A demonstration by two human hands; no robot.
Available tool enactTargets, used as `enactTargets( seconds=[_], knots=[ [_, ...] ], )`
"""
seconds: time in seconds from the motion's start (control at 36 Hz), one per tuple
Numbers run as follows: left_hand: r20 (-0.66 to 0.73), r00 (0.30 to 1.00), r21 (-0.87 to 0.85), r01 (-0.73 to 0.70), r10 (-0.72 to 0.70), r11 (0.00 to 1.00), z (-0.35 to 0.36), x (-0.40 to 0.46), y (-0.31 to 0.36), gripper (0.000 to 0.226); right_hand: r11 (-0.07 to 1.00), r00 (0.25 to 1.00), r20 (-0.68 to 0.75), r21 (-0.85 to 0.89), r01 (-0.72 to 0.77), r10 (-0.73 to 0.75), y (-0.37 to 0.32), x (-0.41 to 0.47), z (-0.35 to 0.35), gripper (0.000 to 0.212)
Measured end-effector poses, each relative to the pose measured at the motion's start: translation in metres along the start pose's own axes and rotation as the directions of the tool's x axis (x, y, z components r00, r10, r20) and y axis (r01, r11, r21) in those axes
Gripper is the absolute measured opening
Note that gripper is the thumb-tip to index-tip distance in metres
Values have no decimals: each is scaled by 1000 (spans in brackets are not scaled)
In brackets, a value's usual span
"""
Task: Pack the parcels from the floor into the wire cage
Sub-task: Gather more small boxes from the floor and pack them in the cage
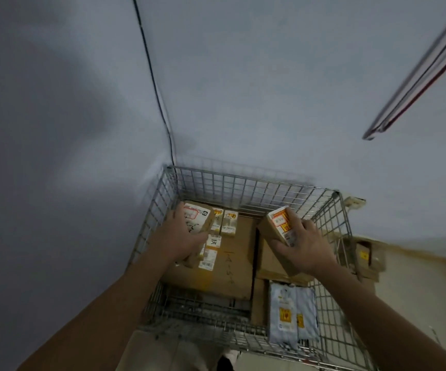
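a: head view looks down into one wire cage (256,183) standing in a wall corner. how many parcels does the person hold?

b: two. the left hand (187,236) has its fingers wrapped round a small brown box (203,215) with a white label, held over the cage's left side near the left wall of mesh. the right hand (304,250) grips a second brown box (275,231) with a white and orange label, tilted, over the cage's right side.

a: and inside the cage?

b: one large flat carton (232,269) lies across the bottom. two small yellow-and-white packs (228,223) stand side by side at the cage's back, between the hands. another brown box (270,263) lies under the right hand, and two grey plastic mailers (283,314) lean at the cage's front right corner. whether the held boxes touch those below cannot be told.

a: outside the cage?

b: one more carton (366,258) lies on the pale floor (417,285) just right of the cage. grey walls (243,76) rise behind it, one black cable (152,76) runs down the corner, and a wall socket (354,202) sits beside the cage's back right corner.
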State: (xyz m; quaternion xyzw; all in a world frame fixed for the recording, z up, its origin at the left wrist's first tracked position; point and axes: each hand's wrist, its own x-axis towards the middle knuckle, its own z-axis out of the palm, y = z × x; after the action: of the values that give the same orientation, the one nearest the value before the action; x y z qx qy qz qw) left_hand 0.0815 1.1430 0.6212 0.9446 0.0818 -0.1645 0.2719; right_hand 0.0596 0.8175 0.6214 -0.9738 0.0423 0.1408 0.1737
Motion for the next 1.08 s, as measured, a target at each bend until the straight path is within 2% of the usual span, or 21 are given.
enactTargets(
  seconds=[0.14, 0.31, 0.5, 0.72, 0.92, 1.03, 1.08],
  knots=[
    [33, 999, -85, 34, -32, 996, 33, 40, -12, 116, 996, 997, 44, 69, -58, 56, 18, 27, 30, 97],
    [31, 999, -101, 33, -30, 994, 90, 89, -39, 96, 990, 982, 151, 63, -128, 117, 23, 66, 88, 94],
    [211, 967, -124, 169, -140, 978, 185, 141, -82, 99, 961, 916, 343, 100, -257, 209, 15, 106, 182, 101],
    [277, 959, -159, 101, -54, 982, 300, 212, -128, 93, 910, 856, 420, 141, -390, 301, 27, 173, 319, 97],
    [141, 989, -73, 58, -48, 996, 382, 278, -160, 83, 819, 814, 402, 221, -530, 419, 41, 243, 420, 97],
    [64, 997, 102, 35, -42, 994, 416, 298, -173, 79, 828, 809, 369, 154, -539, 458, 44, 276, 468, 95],
    [54, 997, 120, 56, -63, 991, 427, 305, -177, 78, 833, 805, 406, 161, -528, 432, 44, 289, 487, 89]
  ],
)
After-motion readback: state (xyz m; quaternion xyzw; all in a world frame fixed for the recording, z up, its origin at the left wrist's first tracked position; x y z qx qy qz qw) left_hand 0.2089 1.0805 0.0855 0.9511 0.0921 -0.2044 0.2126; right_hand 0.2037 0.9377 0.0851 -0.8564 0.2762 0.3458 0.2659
